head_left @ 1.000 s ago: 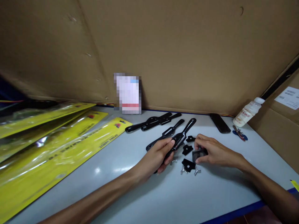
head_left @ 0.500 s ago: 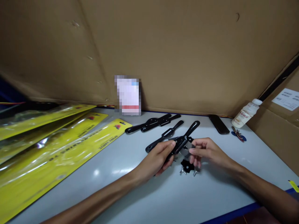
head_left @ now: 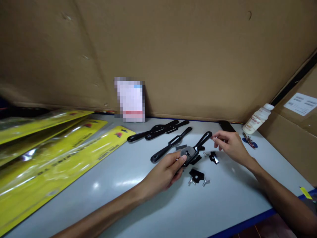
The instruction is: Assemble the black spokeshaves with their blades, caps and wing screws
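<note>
One blade lies on black tool, left hand pinching both, right hand half-curled by far handle, grip unclear; plates, wing screws unfitted, near and right.

Packages lie left; bottle right; tools between.

Black tool in left grip
</note>
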The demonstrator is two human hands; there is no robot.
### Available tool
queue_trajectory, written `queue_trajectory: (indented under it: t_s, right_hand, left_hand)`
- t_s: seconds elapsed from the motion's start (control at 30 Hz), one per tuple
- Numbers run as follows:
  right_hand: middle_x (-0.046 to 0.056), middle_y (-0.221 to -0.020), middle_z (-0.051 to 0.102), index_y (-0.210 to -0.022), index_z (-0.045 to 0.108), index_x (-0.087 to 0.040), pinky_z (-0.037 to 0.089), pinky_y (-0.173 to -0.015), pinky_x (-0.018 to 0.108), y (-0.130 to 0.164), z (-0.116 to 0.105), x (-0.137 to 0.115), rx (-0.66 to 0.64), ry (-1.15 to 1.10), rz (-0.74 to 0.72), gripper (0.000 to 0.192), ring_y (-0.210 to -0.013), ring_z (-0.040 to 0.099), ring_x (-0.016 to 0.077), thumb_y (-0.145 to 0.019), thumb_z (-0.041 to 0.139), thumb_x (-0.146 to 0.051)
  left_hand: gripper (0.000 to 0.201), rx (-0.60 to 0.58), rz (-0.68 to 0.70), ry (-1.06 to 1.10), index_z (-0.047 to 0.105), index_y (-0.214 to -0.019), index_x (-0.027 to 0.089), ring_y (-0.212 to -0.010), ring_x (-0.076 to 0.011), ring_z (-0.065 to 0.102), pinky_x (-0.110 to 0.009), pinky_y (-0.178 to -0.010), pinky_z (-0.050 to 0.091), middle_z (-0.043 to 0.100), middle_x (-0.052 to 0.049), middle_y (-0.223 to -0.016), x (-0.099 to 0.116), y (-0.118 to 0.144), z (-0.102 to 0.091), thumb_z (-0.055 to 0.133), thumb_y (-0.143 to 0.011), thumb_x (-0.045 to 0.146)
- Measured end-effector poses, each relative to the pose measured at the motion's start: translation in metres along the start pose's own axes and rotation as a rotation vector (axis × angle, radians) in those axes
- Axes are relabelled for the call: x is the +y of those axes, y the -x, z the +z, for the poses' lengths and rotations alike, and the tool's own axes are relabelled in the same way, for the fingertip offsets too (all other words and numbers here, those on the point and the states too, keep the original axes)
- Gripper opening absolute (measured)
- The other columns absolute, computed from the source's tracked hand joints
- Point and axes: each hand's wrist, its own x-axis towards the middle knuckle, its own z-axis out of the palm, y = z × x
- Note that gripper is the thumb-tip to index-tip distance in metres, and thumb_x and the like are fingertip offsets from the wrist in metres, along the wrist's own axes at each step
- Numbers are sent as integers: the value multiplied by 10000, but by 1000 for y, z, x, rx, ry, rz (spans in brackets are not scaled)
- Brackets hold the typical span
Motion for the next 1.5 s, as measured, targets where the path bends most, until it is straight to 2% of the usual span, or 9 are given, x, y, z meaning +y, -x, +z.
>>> queue_trajectory:
  t_s: [0.07, 0.13, 0.27, 0.7, 0.83, 0.93, 1.1, 1.27, 1.5]
  right_hand:
    - [14, -665, 655, -827, 699, -181, 383, -604, 273, -4, -12, 8, -64, 265, -35, 176, -586, 549, 127, -896, 571, -279]
    - [19, -707, 664, -805, 709, -192, 346, -604, 265, -5, -20, 13, -249, 425, -12, 154, -631, 557, 134, -881, 618, -289]
    - [37, -729, 652, -770, 675, -185, 299, -571, 263, -2, -16, 13, -427, 521, 76, 301, -659, 545, 148, -861, 659, -471]
    - [-61, -555, 518, -667, 519, -194, 335, -491, 221, 3, -13, 9, -670, -89, 36, 225, -495, 476, 83, -829, 659, -262]
    - [-57, -605, 511, -665, 567, -182, 327, -501, 207, 7, -13, -9, -620, -250, -36, 241, -547, 418, 73, -805, 719, -306]
    - [-61, -592, 508, -706, 589, -186, 328, -462, 201, 13, -8, -20, -539, -382, 21, 227, -514, 408, 71, -793, 737, -334]
    - [-32, -655, 600, -783, 521, -204, 459, -505, 228, 25, 5, -29, -435, -533, 79, 254, -540, 575, 104, -829, 710, -366]
    - [16, -776, 639, -868, 683, -199, 443, -550, 254, 29, 18, -30, -180, -296, -97, 65, -653, 586, 129, -861, 651, -256]
    - [32, -776, 695, -902, 738, -251, 455, -699, 351, 35, 35, -30, 4, -114, -371, 123, -762, 568, 197, -890, 633, -186]
  left_hand:
    - [415, 5, -1, -11, 349, -744, 248, -344, -49, 229, -161, -297, 213, 355, 119, -453, 0, 0, 0, 436, -869, 633]
    - [421, 11, 0, -13, 340, -735, 250, -354, -50, 228, -159, -295, 222, 353, 116, -461, 1, 1, 1, 442, -860, 639]
    - [425, 22, -29, -11, 334, -723, 254, -358, -55, 239, -161, -291, 219, 355, 110, -464, 2, 2, 2, 451, -851, 642]
    - [359, 37, -51, -9, 353, -730, 254, -350, -65, 237, -183, -307, 210, 375, 103, -471, 4, 1, 2, 460, -881, 561]
    - [331, 29, -88, -20, 366, -744, 249, -343, -66, 248, -185, -317, 207, 384, 104, -463, 5, 1, 3, 433, -902, 532]
    - [341, 32, -84, -44, 372, -731, 244, -350, -65, 255, -189, -334, 220, 387, 100, -468, 5, 1, 5, 435, -905, 530]
    - [351, 15, -72, -74, 398, -732, 238, -353, -69, 275, -202, -350, 230, 400, 93, -483, 7, 3, 6, 432, -909, 539]
    - [326, -29, -55, -105, 412, -729, 229, -358, -67, 276, -206, -371, 240, 398, 95, -485, 8, 2, 6, 435, -916, 494]
    - [319, -51, -111, -133, 422, -734, 228, -341, -72, 295, -201, -339, 230, 416, 86, -488, 7, 1, 5, 410, -914, 492]
